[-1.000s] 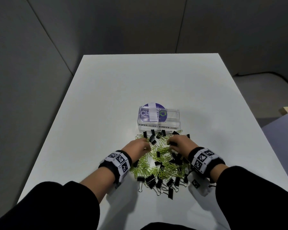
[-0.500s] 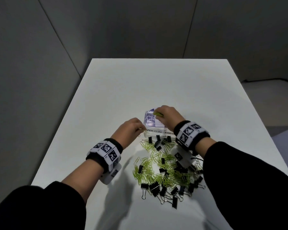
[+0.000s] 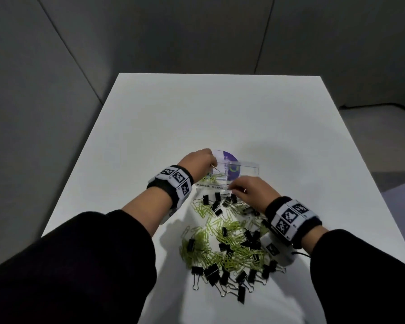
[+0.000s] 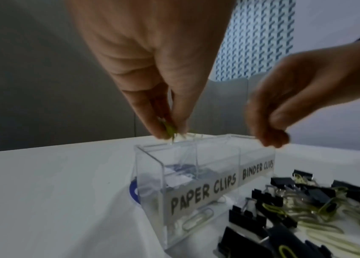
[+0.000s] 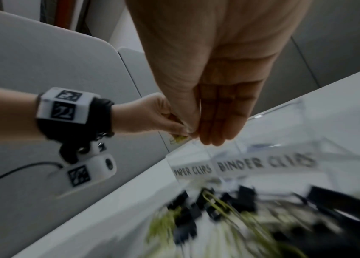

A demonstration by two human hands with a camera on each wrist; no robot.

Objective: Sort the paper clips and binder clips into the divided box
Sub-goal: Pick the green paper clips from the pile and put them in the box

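Observation:
A clear divided box (image 3: 250, 163) labelled PAPER CLIPS and BINDER CLIPS (image 4: 199, 193) stands mid-table. My left hand (image 3: 211, 166) pinches a few green paper clips (image 4: 170, 130) just above the rim of the left compartment, which holds some green clips (image 3: 214, 177). My right hand (image 3: 234, 189) hovers at the box's front edge over the divider, its fingers (image 5: 218, 122) straight and together with nothing seen in them. In front of the box lies a mixed pile of green paper clips (image 3: 227, 251) and black binder clips (image 3: 212, 274).
The white table (image 3: 197, 118) ends at a grey partition on the left and behind. A purple round sticker (image 3: 229, 158) lies under the box. The pile spreads between my forearms toward the near edge.
Both hands left the pile. The right hand, which held green clips over the box half a second ago, has drawn back to its front edge. The left hand has moved over the left compartment with clips.

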